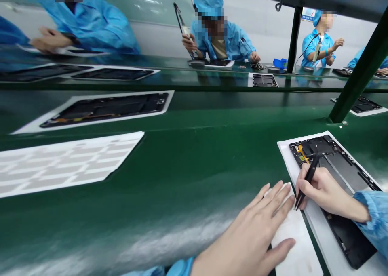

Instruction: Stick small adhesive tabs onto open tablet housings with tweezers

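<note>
Fingers splayed, a person's left hand lies palm down and empty on a strip of white paper at the edge of a green conveyor belt, a blue cuff just entering the frame below it. Beside it, the right hand pinches black tweezers in a pen grip, the wrist angled in from a blue sleeve. The hand lies across an opened tablet housing, which sits at a slant on a white sheet at the right of the belt. The tweezer tips point down just beside the left hand's fingertips, near the housing's edge. A yellow flex cable lies on the housing's far corner, above the tweezers.

Across the belt, another tablet housing rests on white paper, and a sheet printed with pale grey rectangles lies nearer the camera. A green steel post rises at right. Beyond it, co-workers in blue smocks and caps work along the line: one bends over a device with a hand on an electric screwdriver, and another stands farther off beside a hanging tool.
</note>
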The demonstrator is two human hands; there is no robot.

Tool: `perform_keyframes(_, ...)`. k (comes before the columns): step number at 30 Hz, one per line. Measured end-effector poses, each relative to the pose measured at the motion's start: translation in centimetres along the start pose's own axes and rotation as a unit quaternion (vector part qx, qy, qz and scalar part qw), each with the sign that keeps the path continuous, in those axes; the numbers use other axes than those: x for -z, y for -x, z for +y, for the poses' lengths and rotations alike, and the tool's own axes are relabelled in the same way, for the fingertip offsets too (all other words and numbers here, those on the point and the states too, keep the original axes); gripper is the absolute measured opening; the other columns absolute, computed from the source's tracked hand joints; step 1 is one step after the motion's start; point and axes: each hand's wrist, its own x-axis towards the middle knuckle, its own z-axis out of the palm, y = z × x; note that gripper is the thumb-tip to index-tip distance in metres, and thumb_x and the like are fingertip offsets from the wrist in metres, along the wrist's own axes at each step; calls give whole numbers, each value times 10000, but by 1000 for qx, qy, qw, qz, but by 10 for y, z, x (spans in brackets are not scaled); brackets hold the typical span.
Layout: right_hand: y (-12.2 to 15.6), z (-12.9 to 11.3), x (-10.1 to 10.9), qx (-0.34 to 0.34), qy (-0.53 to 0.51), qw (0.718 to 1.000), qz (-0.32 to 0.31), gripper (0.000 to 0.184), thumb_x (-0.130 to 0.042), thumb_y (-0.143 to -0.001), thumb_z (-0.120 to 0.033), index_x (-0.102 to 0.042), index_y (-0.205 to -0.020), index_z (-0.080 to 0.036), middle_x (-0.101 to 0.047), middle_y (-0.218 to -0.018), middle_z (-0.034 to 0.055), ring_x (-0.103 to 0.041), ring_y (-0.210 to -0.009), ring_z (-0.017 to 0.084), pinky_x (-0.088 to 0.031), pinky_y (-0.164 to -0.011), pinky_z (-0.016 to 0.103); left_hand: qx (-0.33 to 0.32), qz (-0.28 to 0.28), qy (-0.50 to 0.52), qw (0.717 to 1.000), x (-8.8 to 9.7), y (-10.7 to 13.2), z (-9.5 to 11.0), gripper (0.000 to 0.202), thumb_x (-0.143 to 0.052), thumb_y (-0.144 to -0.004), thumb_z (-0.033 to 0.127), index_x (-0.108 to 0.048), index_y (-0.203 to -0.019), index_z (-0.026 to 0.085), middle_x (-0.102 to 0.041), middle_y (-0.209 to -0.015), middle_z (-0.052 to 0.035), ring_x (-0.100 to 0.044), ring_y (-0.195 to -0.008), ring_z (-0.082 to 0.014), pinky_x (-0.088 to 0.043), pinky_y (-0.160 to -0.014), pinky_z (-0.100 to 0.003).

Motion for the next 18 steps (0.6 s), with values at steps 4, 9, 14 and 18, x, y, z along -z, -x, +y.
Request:
perform_keyframes(4,-1,0,1,-8,-6,1000,-5,234,-471,-837,-383,-466,-684,-207,-636,-555,26,-703,-507,182,-529,-472,222,-8,12,12,1000,-1,1,-1,659,-529,-945,361,-294,-1492,78,-203,-1546,-140,-189,-1438,-300,-213,-1152,-513)
perform_keyframes(9,-1,-4,3,-12,-14,1000,-20,244,-524,-844,-385,-454,-693,-206,-642,-556,2,-701,-501,170,-505,-441,202,-20,52,30,998,-6,2,-3,664,-529,-952,344,-252,-1510,116,-200,-1545,-142,-178,-1442,-286,-211,-1164,-499)
perform_keyframes(14,-4,-7,4,-10,-29,999,-29,278,-591,-842,-392,-455,-694,-200,-639,-540,-13,-692,-500,160,-496,-456,200,-24,46,20,998,-5,0,-4,646,-499,-966,362,-259,-1507,101,-187,-1544,-150,-187,-1434,-304,-234,-1149,-523)
perform_keyframes(18,-5,-13,6,-13,-67,997,-24,385,-636,-799,-524,-460,-694,-198,-622,-528,-23,-681,-479,168,-518,-458,229,-19,33,-9,999,-3,-2,-5,624,-478,-974,372,-289,-1493,81,-204,-1541,-155,-205,-1428,-311,-244,-1144,-523)
